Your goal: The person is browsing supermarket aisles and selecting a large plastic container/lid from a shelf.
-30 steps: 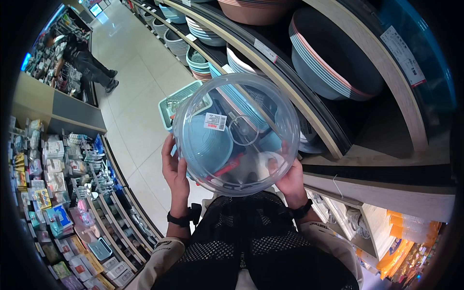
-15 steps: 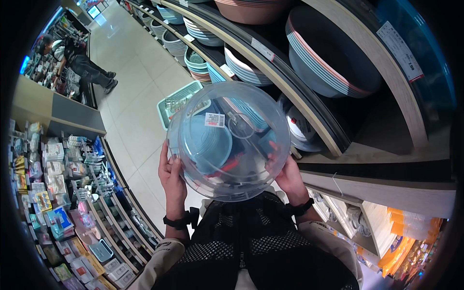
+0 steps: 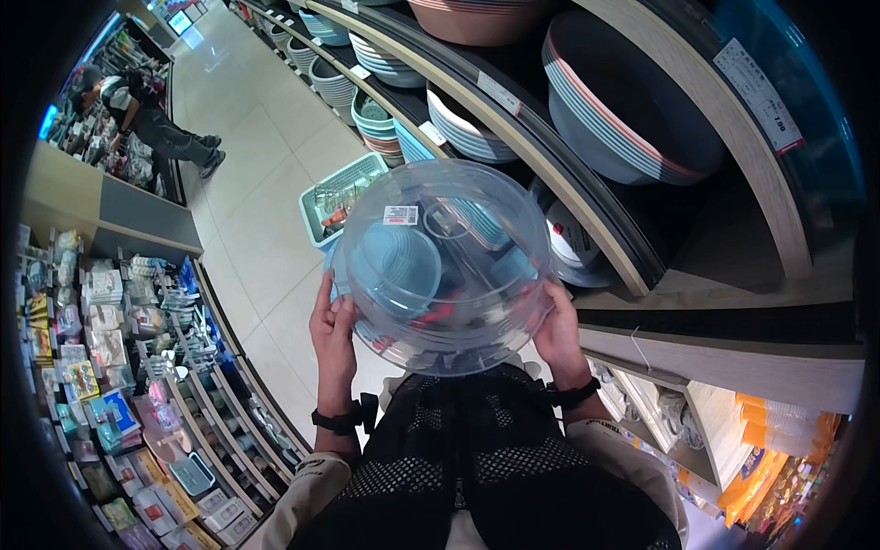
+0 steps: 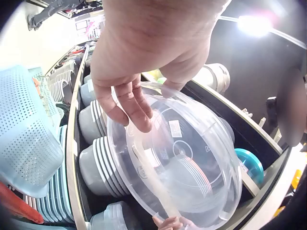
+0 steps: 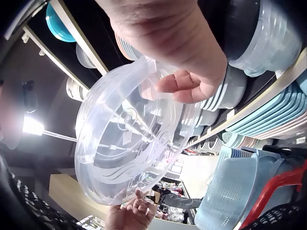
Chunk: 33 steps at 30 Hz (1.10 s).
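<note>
A round clear plastic basin or cover [image 3: 458, 302], with a white barcode label [image 3: 401, 215], is held in front of the body in the head view. The left hand [image 3: 334, 335] grips its left rim; in the left wrist view the left hand [image 4: 153, 57] has its fingers curled over the edge. At the opposite rim the right hand [image 3: 558, 335] holds on, and the right wrist view shows the right hand [image 5: 184, 72] with bent fingers at the edge. Through the clear plastic a light blue basket [image 3: 394, 266] and something red show below.
Shelves of stacked basins [image 3: 623, 119] stand on the right. A mint basket [image 3: 316, 197] holding small items is beyond the clear piece. Shelves of packaged goods [image 3: 110, 348] are at the left. A person [image 3: 156, 124] stands bent over at the far left, beside the tiled aisle [image 3: 247, 174].
The clear piece has tilted, its label shifting slightly up and its side showing more. The right hand's fingers have moved from beneath it to its rim. The distant person's arms have moved.
</note>
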{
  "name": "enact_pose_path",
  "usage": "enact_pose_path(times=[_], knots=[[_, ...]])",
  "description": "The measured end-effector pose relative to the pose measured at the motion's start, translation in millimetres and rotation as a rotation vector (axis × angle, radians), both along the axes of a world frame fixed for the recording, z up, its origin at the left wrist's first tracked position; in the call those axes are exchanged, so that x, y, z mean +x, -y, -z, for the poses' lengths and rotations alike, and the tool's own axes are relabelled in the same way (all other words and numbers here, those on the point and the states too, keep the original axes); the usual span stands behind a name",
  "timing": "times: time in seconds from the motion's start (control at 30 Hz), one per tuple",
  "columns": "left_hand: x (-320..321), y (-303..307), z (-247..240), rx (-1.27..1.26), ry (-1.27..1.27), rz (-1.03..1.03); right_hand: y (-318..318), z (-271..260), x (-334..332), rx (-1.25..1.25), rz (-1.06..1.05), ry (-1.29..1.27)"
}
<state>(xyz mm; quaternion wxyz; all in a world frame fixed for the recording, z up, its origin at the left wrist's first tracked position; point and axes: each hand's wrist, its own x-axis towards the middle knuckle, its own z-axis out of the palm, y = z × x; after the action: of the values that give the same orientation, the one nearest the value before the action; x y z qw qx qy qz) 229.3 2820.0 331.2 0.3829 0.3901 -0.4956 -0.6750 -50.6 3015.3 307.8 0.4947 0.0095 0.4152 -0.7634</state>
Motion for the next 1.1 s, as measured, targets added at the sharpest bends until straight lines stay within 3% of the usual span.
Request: enact_pose_path(times=[0.2,0.43,0.73,0.93,1.03,1.1], knots=[[0,0,9,0.064,0.012,0.064,2,-38,-3,-0.015,0.103,-0.039],[7,-2,31,0.095,0.003,0.085,-7,-54,-2,-0.123,0.066,-0.136],[13,-3,51,0.200,0.030,0.038,-7,-85,9,-0.271,-0.188,-0.352],[7,-6,37,0.152,0.050,0.163,-8,-107,16,-0.267,-0.250,-0.490],[5,-4,36,0.179,-0.049,0.241,-11,-122,19,-0.238,-0.317,-0.521],[5,3,41,0.447,-0.326,0.324,-12,-127,18,-0.250,-0.463,-0.597]])
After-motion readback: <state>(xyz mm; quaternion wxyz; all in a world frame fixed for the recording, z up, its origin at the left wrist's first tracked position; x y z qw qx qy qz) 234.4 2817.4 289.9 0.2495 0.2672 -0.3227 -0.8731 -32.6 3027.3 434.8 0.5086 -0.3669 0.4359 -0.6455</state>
